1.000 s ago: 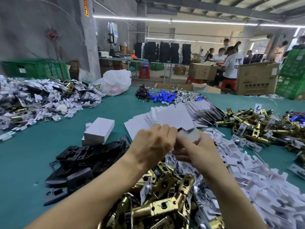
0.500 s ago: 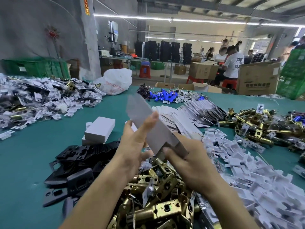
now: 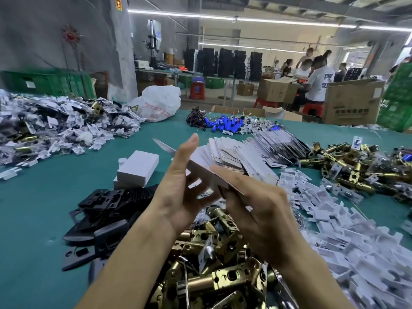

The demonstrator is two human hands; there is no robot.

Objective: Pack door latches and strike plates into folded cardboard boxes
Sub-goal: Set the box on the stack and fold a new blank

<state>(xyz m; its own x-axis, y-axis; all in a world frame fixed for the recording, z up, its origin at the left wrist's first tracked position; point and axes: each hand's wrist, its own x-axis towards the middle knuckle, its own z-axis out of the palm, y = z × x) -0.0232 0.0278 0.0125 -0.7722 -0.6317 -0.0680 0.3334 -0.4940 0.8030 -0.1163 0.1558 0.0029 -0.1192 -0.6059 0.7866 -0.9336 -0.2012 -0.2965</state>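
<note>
So the flat box blank (image 3: 201,171) is sitting lower and flatter now, not poking up like half a second ago. It's hanging over the pile of brass latches (image 3: 223,277), just in front of the stack of blanks (image 3: 256,150) on the surface (image 3: 44,197). The right hand (image 3: 263,210) is gripping its near end. The left hand (image 3: 178,197) is opening up, straight fingers pressing against the card's side.
</note>
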